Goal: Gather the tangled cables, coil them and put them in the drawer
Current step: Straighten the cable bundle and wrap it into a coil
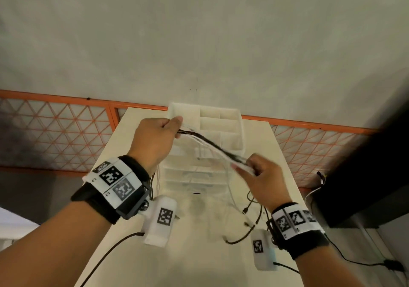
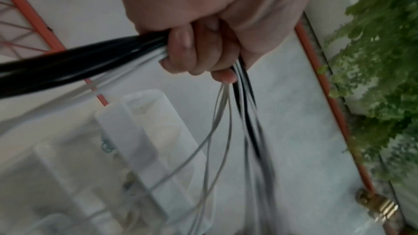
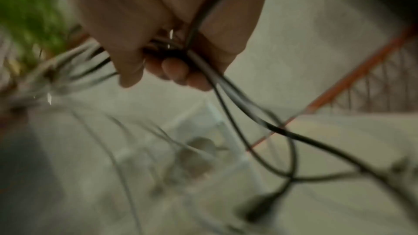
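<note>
A bundle of black and white cables (image 1: 210, 146) stretches between my two hands above the table. My left hand (image 1: 155, 140) grips one end of the bundle in a fist; in the left wrist view its fingers (image 2: 199, 54) curl round the cables (image 2: 68, 62) and thin strands hang below. My right hand (image 1: 259, 176) grips the other end lower right; in the blurred right wrist view black cables (image 3: 237, 103) trail from its fingers (image 3: 176, 71). Loose ends with plugs (image 1: 245, 210) dangle to the table. The clear plastic drawer unit (image 1: 192, 176) stands beneath the bundle.
A white divided organiser tray (image 1: 221, 118) tops the drawer unit at the far end of the cream table (image 1: 194, 260). An orange lattice railing (image 1: 55, 131) runs behind. A dark cabinet (image 1: 365, 187) stands right. Green plants (image 2: 373, 60) show in the left wrist view.
</note>
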`<action>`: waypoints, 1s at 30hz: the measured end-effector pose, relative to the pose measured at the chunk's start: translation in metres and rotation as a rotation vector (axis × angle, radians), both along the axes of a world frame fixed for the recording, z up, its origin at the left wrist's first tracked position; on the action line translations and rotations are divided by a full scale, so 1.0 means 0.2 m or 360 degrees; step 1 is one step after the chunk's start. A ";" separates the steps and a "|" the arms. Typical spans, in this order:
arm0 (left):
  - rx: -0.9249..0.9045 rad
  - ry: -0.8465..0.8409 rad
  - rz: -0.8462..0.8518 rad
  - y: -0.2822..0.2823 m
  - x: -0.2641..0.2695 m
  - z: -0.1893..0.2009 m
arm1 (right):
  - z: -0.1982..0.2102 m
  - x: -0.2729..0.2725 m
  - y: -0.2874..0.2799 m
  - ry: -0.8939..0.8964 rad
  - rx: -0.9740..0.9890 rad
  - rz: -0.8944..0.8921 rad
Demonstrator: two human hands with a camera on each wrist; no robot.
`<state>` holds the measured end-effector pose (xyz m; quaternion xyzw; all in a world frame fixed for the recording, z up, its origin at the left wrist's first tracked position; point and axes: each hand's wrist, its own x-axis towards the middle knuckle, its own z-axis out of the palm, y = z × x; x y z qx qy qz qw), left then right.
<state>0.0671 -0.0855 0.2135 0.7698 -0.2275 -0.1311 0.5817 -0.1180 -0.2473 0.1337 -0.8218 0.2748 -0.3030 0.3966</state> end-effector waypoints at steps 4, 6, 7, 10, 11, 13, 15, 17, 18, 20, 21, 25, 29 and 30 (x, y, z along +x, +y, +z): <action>-0.0139 0.0003 -0.0047 0.01 0.01 0.04 | -0.22 -0.02 -0.02 0.0611 -0.0204 0.0182; -0.0173 0.0052 -0.0066 0.02 0.01 0.04 | -0.26 -0.02 -0.02 0.0718 -0.0102 0.0096; -0.0181 0.0068 -0.0074 0.02 0.01 0.04 | -0.27 -0.02 -0.03 0.0787 -0.0036 0.0033; -0.0169 0.0100 -0.0115 0.04 0.00 0.04 | -0.26 -0.01 -0.05 0.0995 0.0055 -0.0075; -0.0161 0.0112 -0.0126 0.04 0.00 0.04 | -0.24 -0.01 -0.06 0.1001 0.0081 -0.0083; -0.0194 0.0199 -0.0128 0.05 -0.01 0.04 | -0.22 0.00 -0.09 0.1004 0.0194 -0.0147; -0.0296 0.0307 -0.0145 0.05 0.01 0.06 | -0.22 0.00 -0.10 0.1087 0.0294 -0.0205; -0.0373 0.0357 -0.0210 0.06 0.03 0.10 | -0.25 -0.01 -0.09 0.1224 0.0304 -0.0196; -0.0391 0.0359 -0.0238 0.06 0.03 0.11 | -0.28 -0.01 -0.08 0.1262 0.0290 -0.0199; -0.0361 0.0323 -0.0237 0.06 0.04 0.10 | -0.31 -0.03 -0.09 0.1236 0.0262 -0.0237; -0.0327 0.0304 -0.0202 0.06 0.05 0.09 | -0.31 -0.04 -0.10 0.1174 0.0243 -0.0245; -0.0102 0.0263 -0.0002 0.05 0.10 -0.02 | -0.21 -0.06 -0.09 0.0659 0.0179 -0.0147; 0.0065 0.0289 0.0140 0.02 0.08 -0.13 | -0.14 -0.03 -0.07 0.0322 -0.0142 -0.0153; 0.0109 0.0275 0.0157 0.01 0.06 -0.16 | -0.11 -0.01 -0.06 0.0283 -0.0233 -0.0162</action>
